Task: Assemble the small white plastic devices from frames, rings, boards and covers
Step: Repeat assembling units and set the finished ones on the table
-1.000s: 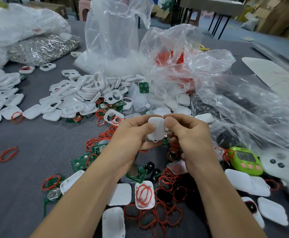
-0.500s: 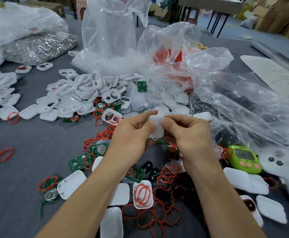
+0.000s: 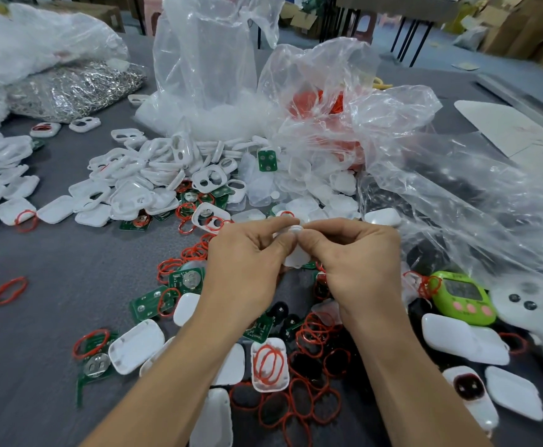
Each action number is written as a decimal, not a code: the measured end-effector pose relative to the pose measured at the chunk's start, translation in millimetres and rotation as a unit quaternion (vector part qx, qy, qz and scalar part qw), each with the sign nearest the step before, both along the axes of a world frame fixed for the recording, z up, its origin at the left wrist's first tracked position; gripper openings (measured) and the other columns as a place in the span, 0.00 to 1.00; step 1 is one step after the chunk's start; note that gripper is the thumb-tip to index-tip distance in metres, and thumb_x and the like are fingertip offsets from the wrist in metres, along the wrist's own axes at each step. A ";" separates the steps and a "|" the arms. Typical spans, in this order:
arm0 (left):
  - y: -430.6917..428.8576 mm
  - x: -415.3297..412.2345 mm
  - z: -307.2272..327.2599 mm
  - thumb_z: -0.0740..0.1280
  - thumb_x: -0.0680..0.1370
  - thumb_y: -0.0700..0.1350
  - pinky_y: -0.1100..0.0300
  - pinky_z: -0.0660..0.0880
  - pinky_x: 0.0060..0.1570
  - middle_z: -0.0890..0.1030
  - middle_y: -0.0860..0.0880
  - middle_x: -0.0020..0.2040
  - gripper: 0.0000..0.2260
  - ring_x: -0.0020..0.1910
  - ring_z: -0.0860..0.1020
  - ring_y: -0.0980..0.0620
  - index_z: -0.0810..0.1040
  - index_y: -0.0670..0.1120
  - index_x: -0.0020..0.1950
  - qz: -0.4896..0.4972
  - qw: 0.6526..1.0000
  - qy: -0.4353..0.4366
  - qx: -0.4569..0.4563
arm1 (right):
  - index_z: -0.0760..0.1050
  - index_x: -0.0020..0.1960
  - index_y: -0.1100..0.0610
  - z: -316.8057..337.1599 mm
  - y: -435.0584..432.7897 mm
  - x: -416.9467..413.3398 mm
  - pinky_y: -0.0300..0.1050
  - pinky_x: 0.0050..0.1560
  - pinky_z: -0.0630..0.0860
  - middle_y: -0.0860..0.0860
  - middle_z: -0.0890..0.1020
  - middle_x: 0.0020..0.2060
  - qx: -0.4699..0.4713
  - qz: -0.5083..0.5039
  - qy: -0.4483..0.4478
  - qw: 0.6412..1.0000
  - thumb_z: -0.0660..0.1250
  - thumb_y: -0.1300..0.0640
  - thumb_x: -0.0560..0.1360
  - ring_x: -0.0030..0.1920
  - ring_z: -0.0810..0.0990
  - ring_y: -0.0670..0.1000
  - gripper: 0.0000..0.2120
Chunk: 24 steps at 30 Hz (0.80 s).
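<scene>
Two bare hands meet over the middle of a grey table (image 3: 54, 285). The left hand (image 3: 244, 266) and the right hand (image 3: 357, 262) both pinch a small white rounded plastic device (image 3: 296, 260), with thumbs and forefingers curled onto its upper end and the thumb tips almost touching. The device is held clear of the table between the hands. Only its top rim and lower edge show past the fingers, so its face cannot be made out.

Beneath and around the wrists lie many thin red rubber rings (image 3: 312, 337), flat green circuit boards with round silver cells (image 3: 186, 280), and smooth white plastic covers (image 3: 136, 350). One upturned white cover (image 3: 269, 366) near the left forearm holds a few red rings. Behind the hands spreads a heap of white plastic frames with cut-out windows (image 3: 141, 175). Beyond it stand crumpled clear plastic bags (image 3: 218, 59), one of them showing red through its wall. A bag of shiny silver metal parts (image 3: 73, 88) sits at the far left. A bright green handheld gadget with pink buttons (image 3: 462, 296) rests just right of the right wrist.
</scene>
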<state>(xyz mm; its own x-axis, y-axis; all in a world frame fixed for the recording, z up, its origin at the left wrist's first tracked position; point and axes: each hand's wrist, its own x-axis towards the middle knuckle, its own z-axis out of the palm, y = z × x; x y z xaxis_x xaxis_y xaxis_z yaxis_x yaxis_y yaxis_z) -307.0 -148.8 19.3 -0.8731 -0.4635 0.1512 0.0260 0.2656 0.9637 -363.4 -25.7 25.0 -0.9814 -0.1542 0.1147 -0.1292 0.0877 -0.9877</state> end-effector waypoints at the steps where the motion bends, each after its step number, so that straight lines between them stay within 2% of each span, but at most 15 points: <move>1: 0.8 0.5 0.1 0.72 0.79 0.43 0.55 0.76 0.41 0.82 0.45 0.31 0.13 0.31 0.79 0.52 0.84 0.64 0.46 -0.001 1.000 0.004 0.000 | 0.87 0.40 0.45 -0.5 0.0 0.0 0.42 0.41 0.79 0.46 0.87 0.32 0.008 -0.008 0.007 1.000 0.82 0.60 0.67 0.35 0.86 0.47 0.10; 4: 1.3 0.9 -1.3 0.73 0.78 0.43 0.58 0.79 0.44 0.85 0.44 0.36 0.14 0.40 0.84 0.47 0.85 0.65 0.46 0.001 1.000 0.011 -0.007 | 0.87 0.39 0.44 -2.4 -0.6 1.1 0.40 0.40 0.80 0.43 0.86 0.32 0.021 -0.025 0.030 0.999 0.82 0.58 0.67 0.35 0.86 0.45 0.10; 6: 0.9 -1.2 -2.5 0.73 0.77 0.45 0.52 0.81 0.43 0.85 0.41 0.37 0.10 0.42 0.83 0.40 0.86 0.63 0.46 0.007 0.999 0.016 0.030 | 0.87 0.37 0.45 -3.2 -3.3 2.9 0.35 0.40 0.79 0.42 0.86 0.33 0.017 -0.027 0.046 0.998 0.81 0.59 0.69 0.36 0.86 0.43 0.09; 8: -1.2 -3.4 -3.5 0.72 0.75 0.49 0.43 0.83 0.46 0.86 0.40 0.38 0.08 0.42 0.84 0.35 0.88 0.59 0.52 0.006 0.998 0.012 0.067 | 0.86 0.39 0.46 -3.4 -5.8 4.0 0.32 0.40 0.78 0.41 0.86 0.34 0.018 -0.022 0.064 0.998 0.79 0.59 0.72 0.37 0.86 0.41 0.08; 11: -4.4 -4.2 -4.2 0.73 0.75 0.50 0.39 0.83 0.47 0.87 0.47 0.38 0.08 0.41 0.86 0.40 0.87 0.54 0.53 0.015 0.996 0.011 0.090 | 0.86 0.45 0.48 -0.4 -3.0 1.7 0.35 0.40 0.80 0.42 0.87 0.36 0.046 0.038 0.026 0.998 0.76 0.57 0.74 0.38 0.86 0.42 0.05; 14: -7.4 -3.2 -2.6 0.74 0.77 0.47 0.41 0.84 0.45 0.87 0.47 0.36 0.07 0.39 0.86 0.41 0.86 0.53 0.54 0.032 0.994 0.001 0.109 | 0.87 0.43 0.45 3.6 2.5 -0.7 0.43 0.41 0.82 0.48 0.88 0.38 0.046 0.111 -0.041 0.992 0.73 0.62 0.75 0.39 0.87 0.47 0.12; 16: -8.9 -2.6 -1.0 0.74 0.78 0.45 0.41 0.84 0.42 0.87 0.46 0.37 0.07 0.39 0.86 0.43 0.86 0.53 0.55 0.017 0.992 -0.018 0.123 | 0.87 0.40 0.42 4.2 4.3 -2.0 0.41 0.38 0.82 0.50 0.88 0.37 0.014 0.113 -0.067 0.991 0.73 0.66 0.75 0.38 0.87 0.49 0.18; 19: -11.7 -0.7 3.1 0.73 0.77 0.37 0.46 0.84 0.41 0.87 0.44 0.39 0.14 0.37 0.82 0.46 0.85 0.55 0.57 -0.030 0.992 -0.040 0.114 | 0.87 0.41 0.50 3.1 4.4 -3.9 0.43 0.38 0.82 0.53 0.88 0.37 -0.001 0.095 -0.082 0.992 0.75 0.66 0.75 0.38 0.87 0.52 0.11; 21: -13.2 0.3 5.1 0.72 0.77 0.34 0.44 0.82 0.44 0.87 0.42 0.42 0.18 0.38 0.81 0.43 0.83 0.54 0.61 -0.054 0.990 -0.046 0.125 | 0.86 0.43 0.52 2.7 4.9 -5.0 0.45 0.38 0.83 0.54 0.88 0.37 -0.011 0.083 -0.088 0.993 0.75 0.66 0.75 0.37 0.87 0.54 0.09; 24: -15.5 0.4 5.0 0.72 0.77 0.33 0.41 0.82 0.46 0.87 0.42 0.43 0.19 0.40 0.82 0.39 0.82 0.55 0.60 -0.066 0.988 -0.054 0.131 | 0.86 0.42 0.53 3.9 6.9 -5.5 0.46 0.37 0.84 0.56 0.88 0.36 -0.018 0.086 -0.098 0.991 0.75 0.67 0.74 0.37 0.88 0.55 0.09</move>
